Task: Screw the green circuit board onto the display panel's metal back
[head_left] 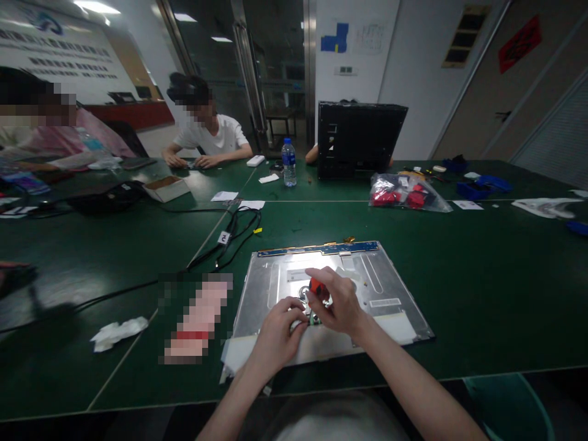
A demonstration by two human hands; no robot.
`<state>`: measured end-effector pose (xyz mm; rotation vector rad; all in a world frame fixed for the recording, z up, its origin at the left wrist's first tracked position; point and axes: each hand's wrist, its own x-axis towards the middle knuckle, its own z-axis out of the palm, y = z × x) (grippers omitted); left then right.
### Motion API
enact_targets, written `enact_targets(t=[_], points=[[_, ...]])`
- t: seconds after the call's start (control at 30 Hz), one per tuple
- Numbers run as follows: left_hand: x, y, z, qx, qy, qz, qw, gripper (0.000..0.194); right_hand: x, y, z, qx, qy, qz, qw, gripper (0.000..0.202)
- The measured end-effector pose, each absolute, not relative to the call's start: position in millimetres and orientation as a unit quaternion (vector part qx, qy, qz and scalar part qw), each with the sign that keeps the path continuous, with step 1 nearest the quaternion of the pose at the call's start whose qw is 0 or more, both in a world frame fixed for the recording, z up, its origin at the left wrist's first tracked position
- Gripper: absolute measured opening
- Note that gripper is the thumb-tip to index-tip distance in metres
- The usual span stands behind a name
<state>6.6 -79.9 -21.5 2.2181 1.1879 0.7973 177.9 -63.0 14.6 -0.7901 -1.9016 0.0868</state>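
Note:
A flat silver display panel (257,288) lies back side up on the table in front of me, with a blue circuit strip (316,248) along its far edge. My right hand (337,301) is closed around the red-and-black handle of a screwdriver (318,289), held over the panel's middle; its tip is hidden. Just left of it, my left hand (281,329) rests on the panel, fingers curled and fingertips pressed at a small green circuit board (315,319). The hands partly cover this board. White strips (397,328) run along the panel's near edge.
Black cables (220,245) cross the green table (478,294) to the left, near crumpled tissue (120,332) and a blurred pinkish item (202,318). Farther back stand a water bottle (289,162), a black monitor (362,141) and a bag of red items (408,193). Other people sit across the table.

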Motion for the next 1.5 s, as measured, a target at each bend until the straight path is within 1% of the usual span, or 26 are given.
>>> enact_targets(t=[0.37, 0.67, 1.23, 1.5], points=[[7.6, -80.0, -21.6, 0.812, 0.44, 0.295, 0.244, 0.017, 177.9, -62.7, 15.6, -0.325, -0.79, 0.033, 0.519, 0.035], [8.0, -80.9, -21.0, 0.81, 0.44, 0.299, 0.246, 0.017, 180.0, -65.6, 18.3, -0.308, -0.794, 0.081, 0.517, 0.042], [7.1, -79.1, -25.5, 0.811, 0.436, 0.301, 0.248, 0.017, 177.6, -63.5, 15.6, -0.324, -0.79, 0.035, 0.519, 0.037], [7.9, -80.6, -22.0, 0.812, 0.438, 0.302, 0.241, 0.016, 178.2, -63.8, 16.0, -0.323, -0.793, 0.04, 0.515, 0.036]])
